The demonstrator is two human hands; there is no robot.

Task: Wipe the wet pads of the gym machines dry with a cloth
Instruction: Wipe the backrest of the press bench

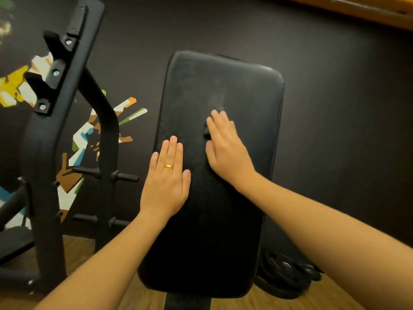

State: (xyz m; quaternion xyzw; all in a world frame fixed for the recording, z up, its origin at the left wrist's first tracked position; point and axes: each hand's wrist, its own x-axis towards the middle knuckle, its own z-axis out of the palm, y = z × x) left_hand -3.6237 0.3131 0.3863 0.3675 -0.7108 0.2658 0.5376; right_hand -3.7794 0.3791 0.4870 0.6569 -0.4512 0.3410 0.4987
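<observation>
Cloth [207, 132] mostly hidden under right hand [225, 151].

Place: a gym.
Signs: black padded bench [223, 220], steel rack [44, 153], weight plates [286, 269] on wooden floor [78, 253].

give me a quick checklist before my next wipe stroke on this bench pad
1. The cloth under the right hand: ok, a dark fold shows beside the fingers.
2. The left hand flat on the left edge of the pad, steadying: ok.
3. Upper pad free of clutter: ok.
4. Pad dry: cannot tell, dull smears near the top.
5. The weight plates on the floor, off the pad: ok.
</observation>
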